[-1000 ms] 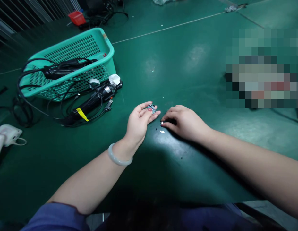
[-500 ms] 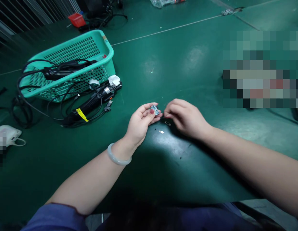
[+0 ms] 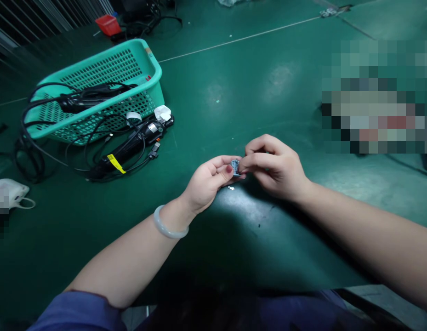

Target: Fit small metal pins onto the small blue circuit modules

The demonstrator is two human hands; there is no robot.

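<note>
Between the thumb and fingers of my left hand [image 3: 208,181] is a small blue-grey part [image 3: 235,166] with fine detail on its face; its exact kind is too small to make out. My right hand [image 3: 277,165] meets it from the right, thumb and forefinger pinched together at the part's edge. Whether those fingertips hold a separate tiny piece is hidden. Just below the left fingers, a tiny white-silver piece [image 3: 231,188] lies on the green table [image 3: 213,257]. A tiny dark bit [image 3: 259,225] lies closer to me.
A turquoise basket [image 3: 156,76] holding a black cabled device [image 3: 85,102] stands at left. In front of it lies another black device [image 3: 123,149] with cables and a yellow tag. A white item [image 3: 13,191] sits at far left, a red container [image 3: 108,25] at the back. The right side is pixelated.
My left hand has shifted slightly right with the part, which has turned. My right hand has come up to touch it. The small rectangular piece on the table is now out of sight.
</note>
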